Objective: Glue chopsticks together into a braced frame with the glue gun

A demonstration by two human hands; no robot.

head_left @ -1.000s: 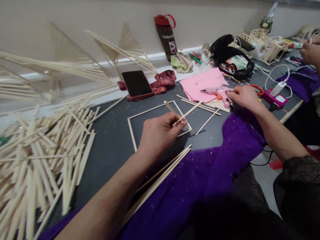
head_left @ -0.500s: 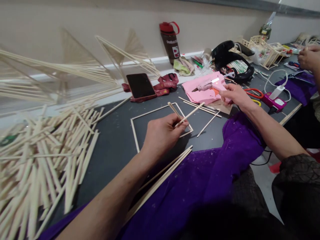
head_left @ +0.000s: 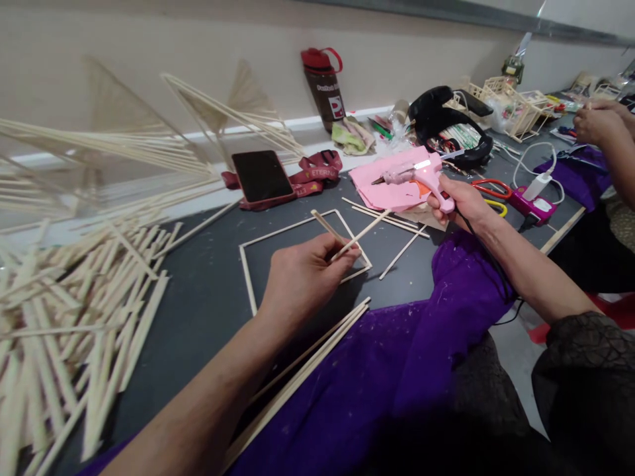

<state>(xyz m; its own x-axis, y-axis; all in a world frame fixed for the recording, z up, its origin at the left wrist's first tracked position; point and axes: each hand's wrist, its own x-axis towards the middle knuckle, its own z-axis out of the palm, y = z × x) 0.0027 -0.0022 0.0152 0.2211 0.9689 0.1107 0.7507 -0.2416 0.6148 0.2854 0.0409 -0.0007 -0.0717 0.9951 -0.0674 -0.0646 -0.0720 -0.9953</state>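
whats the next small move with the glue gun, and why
Probably bring the glue gun toward the wooden sticks in the left hand: the right hand grips its handle, while its nozzle hangs apart from the sticks.

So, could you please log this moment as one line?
left hand: holds sticks | right hand: holds glue gun | frame: flat on table
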